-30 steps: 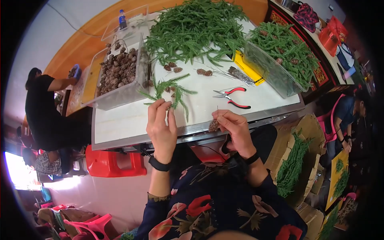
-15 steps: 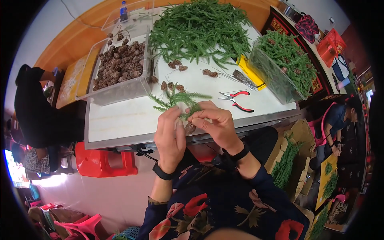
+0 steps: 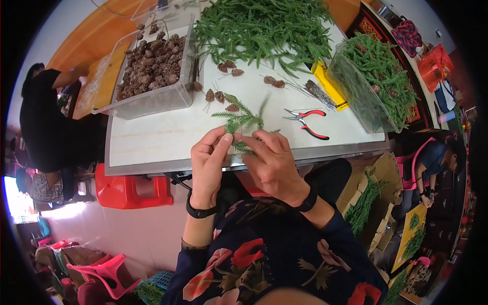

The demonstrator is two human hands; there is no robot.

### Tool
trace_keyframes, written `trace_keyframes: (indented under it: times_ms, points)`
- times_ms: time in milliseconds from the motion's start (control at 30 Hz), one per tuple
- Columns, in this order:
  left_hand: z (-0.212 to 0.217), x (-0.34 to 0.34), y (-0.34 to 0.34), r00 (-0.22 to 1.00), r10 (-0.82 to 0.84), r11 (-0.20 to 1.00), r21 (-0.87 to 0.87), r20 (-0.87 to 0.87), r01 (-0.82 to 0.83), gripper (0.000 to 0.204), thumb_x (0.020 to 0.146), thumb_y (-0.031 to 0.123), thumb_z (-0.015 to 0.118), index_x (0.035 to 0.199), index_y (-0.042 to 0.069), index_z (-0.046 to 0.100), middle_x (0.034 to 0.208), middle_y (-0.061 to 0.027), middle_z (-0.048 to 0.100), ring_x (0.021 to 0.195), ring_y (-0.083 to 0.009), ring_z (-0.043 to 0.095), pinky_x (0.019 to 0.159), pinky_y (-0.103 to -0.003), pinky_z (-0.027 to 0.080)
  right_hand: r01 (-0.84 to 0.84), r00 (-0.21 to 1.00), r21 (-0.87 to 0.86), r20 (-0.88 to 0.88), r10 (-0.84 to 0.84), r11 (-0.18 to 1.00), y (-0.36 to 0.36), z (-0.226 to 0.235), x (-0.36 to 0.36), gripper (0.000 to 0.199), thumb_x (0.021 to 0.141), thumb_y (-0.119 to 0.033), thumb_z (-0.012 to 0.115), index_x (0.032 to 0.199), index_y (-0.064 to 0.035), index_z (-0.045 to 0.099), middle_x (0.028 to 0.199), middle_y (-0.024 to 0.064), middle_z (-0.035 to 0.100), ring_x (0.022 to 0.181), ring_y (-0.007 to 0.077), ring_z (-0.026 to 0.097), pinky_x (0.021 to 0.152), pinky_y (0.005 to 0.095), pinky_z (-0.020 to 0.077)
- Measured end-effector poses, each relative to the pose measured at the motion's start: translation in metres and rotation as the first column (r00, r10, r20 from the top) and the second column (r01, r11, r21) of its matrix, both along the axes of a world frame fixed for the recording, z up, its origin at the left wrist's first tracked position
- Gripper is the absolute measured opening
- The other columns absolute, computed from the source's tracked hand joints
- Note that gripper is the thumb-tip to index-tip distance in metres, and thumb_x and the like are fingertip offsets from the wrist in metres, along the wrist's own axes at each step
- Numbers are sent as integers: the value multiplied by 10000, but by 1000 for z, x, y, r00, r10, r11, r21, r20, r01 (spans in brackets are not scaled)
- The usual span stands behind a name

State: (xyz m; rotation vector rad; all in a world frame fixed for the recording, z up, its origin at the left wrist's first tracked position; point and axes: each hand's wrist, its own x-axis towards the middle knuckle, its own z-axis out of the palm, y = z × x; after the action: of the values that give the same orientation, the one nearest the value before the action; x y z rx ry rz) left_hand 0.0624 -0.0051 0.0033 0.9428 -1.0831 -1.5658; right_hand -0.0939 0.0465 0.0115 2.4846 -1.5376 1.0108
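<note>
A green artificial pine sprig point(image 3: 243, 120) stands up between my hands, over the table's front edge. My left hand point(image 3: 207, 165) pinches its left side between thumb and forefinger. My right hand point(image 3: 274, 168) closes at the sprig's lower right, its fingertips partly hidden by the needles and its own knuckles. The brown pine cone that hung below the sprig earlier does not show now. Just beyond the sprig lie loose wired pine cones point(image 3: 219, 96). Red-handled pliers point(image 3: 309, 123) rest on the table to the right with their jaws apart.
A clear bin of pine cones point(image 3: 152, 104) stands left, a heap of green sprigs point(image 3: 264, 35) at the back. On the right are a wire bundle point(image 3: 320, 95), a yellow box point(image 3: 330, 86) and a bin of finished-looking sprigs point(image 3: 356, 107). A red stool point(image 3: 119, 190) stands below. Other people sit or stand on both sides.
My hands have turned the sprig more upright, and my right hand has rolled over so its back faces up. The pine cone under it has gone from sight. The view has shifted slightly.
</note>
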Motion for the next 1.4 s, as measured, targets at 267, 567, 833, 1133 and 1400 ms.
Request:
trace_keyframes:
  times_ms: [267,567,833,1133,1400]
  points:
    - [-6,-13,-4,977,44,998,-56,207,-33,264,950,87,588,1195,-1,624,982,-76,714,821,-58,598,646,-192,447,-116,885,84,460,65,990,3,3,-27,91,789,-24,668,878,-31,685,1050,105,672,977,293,613,789,376,475]
    - [-7,-32,4,935,85,948,-316,344,30,229,947,34,577,1164,-27,617,1013,-73,647,821,-89,591,687,-212,481,24,829,318,524,-197,948,-9,15,-41,49,836,-37,639,875,-11,655,727,114,630,677,286,622,620,356,478]
    - [-12,-43,8,903,139,907,-418,406,48,187,930,53,600,1084,-43,647,889,-51,583,729,-105,551,664,-230,456,186,920,197,308,-241,963,-9,8,-43,31,835,-51,633,837,-24,619,709,118,582,644,335,574,569,411,433]
    - [-10,-54,12,998,18,999,-52,63,-15,180,923,43,614,1066,-37,688,826,-21,562,748,-87,521,671,-221,415,97,844,275,487,-226,956,-2,4,-44,123,839,-44,671,945,-26,611,794,129,599,712,285,620,581,342,479]
    - [-4,-48,15,997,-9,993,113,-74,18,183,903,38,627,1063,-32,686,859,-17,603,770,-84,538,678,-212,407,-44,703,284,690,-172,958,5,0,-47,235,786,3,727,982,-27,601,825,93,611,713,226,628,605,293,503]
